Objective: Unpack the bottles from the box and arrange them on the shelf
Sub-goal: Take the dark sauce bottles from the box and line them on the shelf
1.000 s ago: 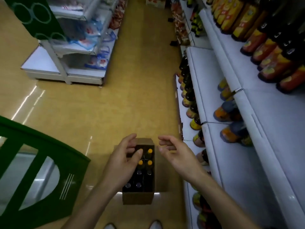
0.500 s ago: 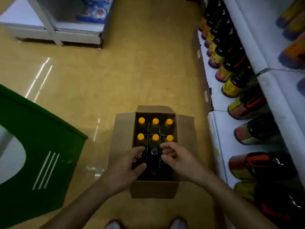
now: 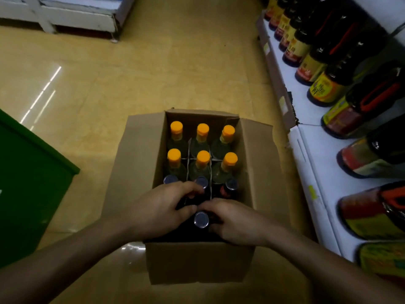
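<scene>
An open cardboard box stands on the floor in front of me. Its far two rows hold several clear bottles with orange caps. The near rows hold dark bottles with silver caps. My left hand reaches into the box, its fingers curled round the neck of a dark bottle in the middle, just under that bottle's cap. My right hand curls round the neck of the nearest middle dark bottle. The bottles under both palms are hidden.
A white shelf runs along the right, lined with dark sauce bottles and larger jugs. A green panel stands at the left. A white shelving base is at the far left. Yellow floor lies between.
My view has dropped closer to the box. Both hands have sunk onto the dark bottles, and the right hand has closed round the near middle bottle's neck.
</scene>
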### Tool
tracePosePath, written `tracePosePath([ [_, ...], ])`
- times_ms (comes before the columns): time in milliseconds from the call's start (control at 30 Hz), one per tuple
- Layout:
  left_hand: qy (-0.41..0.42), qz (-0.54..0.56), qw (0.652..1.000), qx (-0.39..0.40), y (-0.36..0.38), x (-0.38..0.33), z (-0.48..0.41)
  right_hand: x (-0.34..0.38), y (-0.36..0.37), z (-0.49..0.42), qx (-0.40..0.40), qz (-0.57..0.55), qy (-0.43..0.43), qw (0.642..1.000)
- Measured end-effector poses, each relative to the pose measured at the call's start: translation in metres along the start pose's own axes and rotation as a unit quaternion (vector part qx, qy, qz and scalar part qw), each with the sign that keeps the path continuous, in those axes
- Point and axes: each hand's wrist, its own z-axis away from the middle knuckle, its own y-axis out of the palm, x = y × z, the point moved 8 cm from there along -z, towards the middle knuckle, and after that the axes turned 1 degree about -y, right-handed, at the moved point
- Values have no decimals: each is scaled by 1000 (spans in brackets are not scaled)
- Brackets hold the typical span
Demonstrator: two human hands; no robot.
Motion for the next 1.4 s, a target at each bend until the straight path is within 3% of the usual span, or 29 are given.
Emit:
tracePosePath([
  [300,11,-49,998,-23,18,12,-4,-9,13,-12,-36,7,3,999],
  [767,10,-77,997,-18,20,9,2,3,9,-7,-28,-14,-2,999],
  [933,7,-37,999,-4,15,9,7,5,9,-2,-54,-45,-15,997],
  [1200,15,105,993,55,12,7,11,24,-31,32,-165,-145,-97,971],
  [1400,3,189,979,77,13,-7,19,61,-92,69,-297,-200,-201,912],
])
